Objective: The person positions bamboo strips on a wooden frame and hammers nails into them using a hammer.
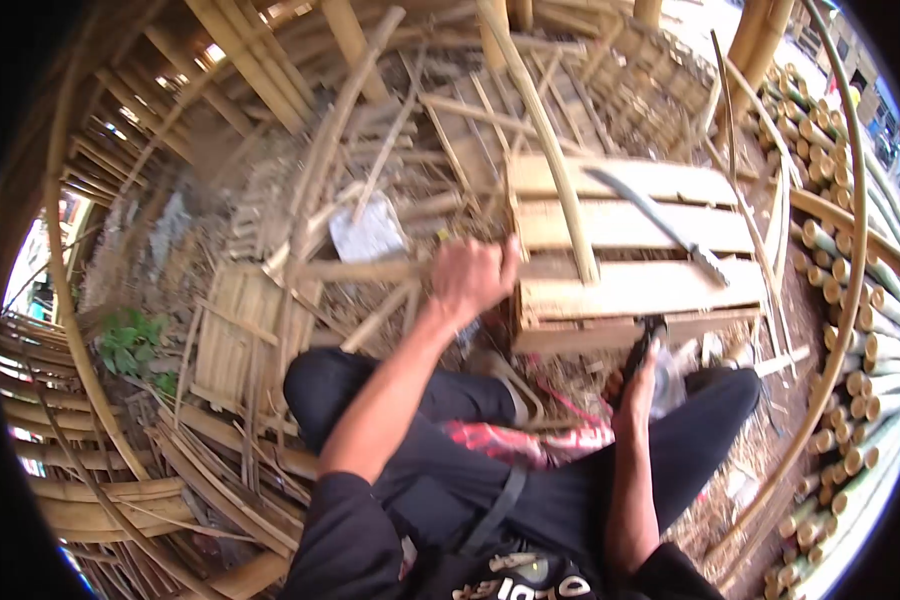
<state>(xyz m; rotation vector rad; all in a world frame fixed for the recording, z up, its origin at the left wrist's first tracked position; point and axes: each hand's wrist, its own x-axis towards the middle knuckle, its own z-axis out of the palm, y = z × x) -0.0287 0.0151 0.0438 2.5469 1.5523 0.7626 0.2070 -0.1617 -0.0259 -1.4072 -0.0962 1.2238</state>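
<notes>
My left hand [470,275] is closed, blurred by motion, at the left end of a low slatted wooden crate [635,224]. What it holds, if anything, I cannot make out. My right hand [634,385] is wrapped round a dark handled tool [642,348] at the crate's near edge, above my lap. A long blade with a dark handle [660,222] lies slantwise across the crate's slats. A pale bamboo strip [555,150] rests with its near end on the crate.
Cut bamboo poles [875,375] are stacked along the right. Bamboo strips and offcuts litter the ground ahead and left, near a whitish flat piece [368,230] and a green plant [128,340]. Long curved strips arch at both sides.
</notes>
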